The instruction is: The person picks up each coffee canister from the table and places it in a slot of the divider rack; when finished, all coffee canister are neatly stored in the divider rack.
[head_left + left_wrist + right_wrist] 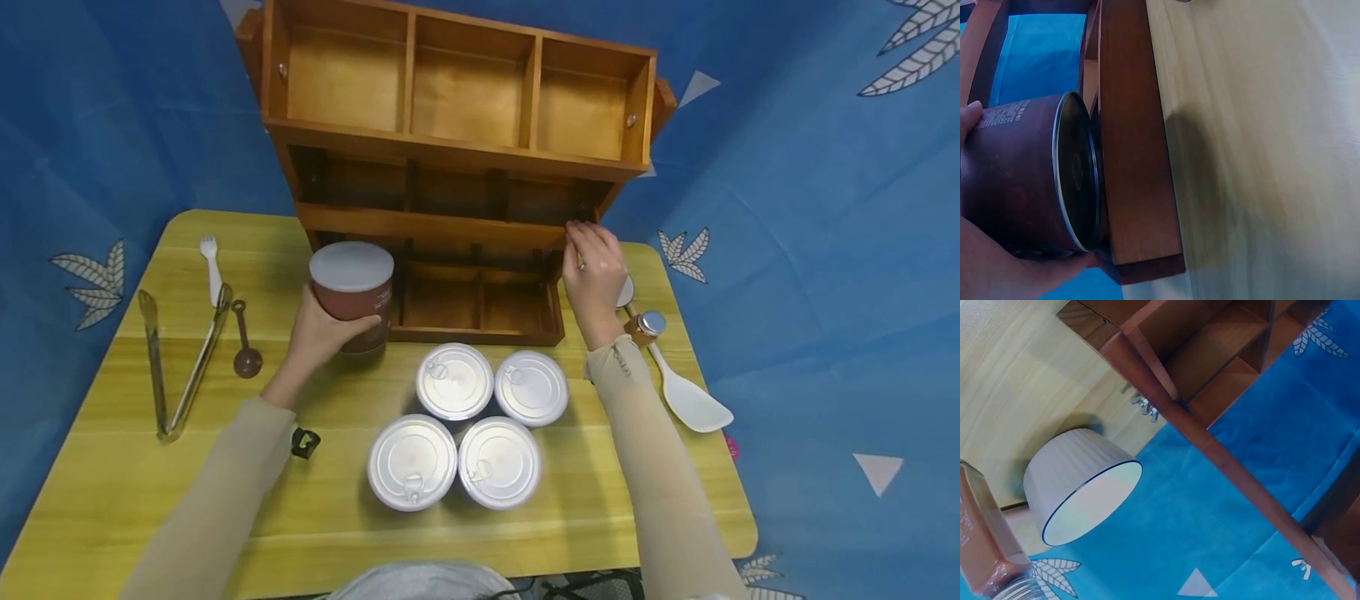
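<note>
My left hand [321,327] grips a brown can [352,304] with a pale lid, at the lower left of the three-tier wooden rack [480,336]. In the left wrist view the can [1019,181] is tilted, its dark metal base close to the rack's bottom rail [1138,156]; fingers and thumb wrap its side. At the rack's right end, my right hand [596,271] holds the side near the middle tier, fingertips over the edge. The right wrist view shows the rack's side bar [1229,465] but not the hand. The rack's visible compartments hold nothing.
Several silver-lidded cans [454,382] stand grouped before the rack. Tongs [187,392], a white fork [212,271] and a brown scoop [246,358] lie left. A spice jar [647,327], white spatula [693,402] and white cup [1085,481] are right.
</note>
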Tool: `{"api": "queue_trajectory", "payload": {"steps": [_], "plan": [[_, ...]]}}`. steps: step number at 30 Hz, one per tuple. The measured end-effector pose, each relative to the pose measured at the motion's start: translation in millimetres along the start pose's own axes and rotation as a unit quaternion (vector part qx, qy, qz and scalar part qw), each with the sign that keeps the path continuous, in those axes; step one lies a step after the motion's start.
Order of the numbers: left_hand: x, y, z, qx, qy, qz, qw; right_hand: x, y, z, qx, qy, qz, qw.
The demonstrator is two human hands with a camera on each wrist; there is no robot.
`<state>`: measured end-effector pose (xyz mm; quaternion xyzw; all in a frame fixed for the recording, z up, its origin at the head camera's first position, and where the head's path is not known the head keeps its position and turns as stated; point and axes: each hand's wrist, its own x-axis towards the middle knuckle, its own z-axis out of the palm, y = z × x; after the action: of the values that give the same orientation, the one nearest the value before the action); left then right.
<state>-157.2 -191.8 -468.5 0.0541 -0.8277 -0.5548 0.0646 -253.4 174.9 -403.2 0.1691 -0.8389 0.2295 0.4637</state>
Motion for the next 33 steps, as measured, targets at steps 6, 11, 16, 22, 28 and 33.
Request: {"api": "queue_trajectory", "payload": {"steps": [6,11,16,22,28,33], "plan": [[18.4,-0.2,6.9,0.044,0.008,-0.049,0.9978,0,0,0,0.0,-0.001,-0.001,1.0],[30.1,-4.0,14.6,0.06,0.031,-0.062,0.9958,0,0,0,0.006,-0.002,0.002,1.0],[36.0,-8.2,24.9,0.068,0.06,-0.054,0.9944,-1,0,1,0.002,0.0,-0.001,1.0],[40.3,-14.4,36.0,0.057,0.09,-0.059,0.9926,-2,2,0,-0.002,0.001,-0.002,1.0],[42.7,-26.0,44.0,0.033,0.107,-0.029,0.9933,-2,1,0,-0.007,0.001,0.002,1.0],[42.9,-33.7,49.4,0.033,0.112,-0.021,0.993,-2,2,0,-0.005,0.003,0.001,1.0]]}}
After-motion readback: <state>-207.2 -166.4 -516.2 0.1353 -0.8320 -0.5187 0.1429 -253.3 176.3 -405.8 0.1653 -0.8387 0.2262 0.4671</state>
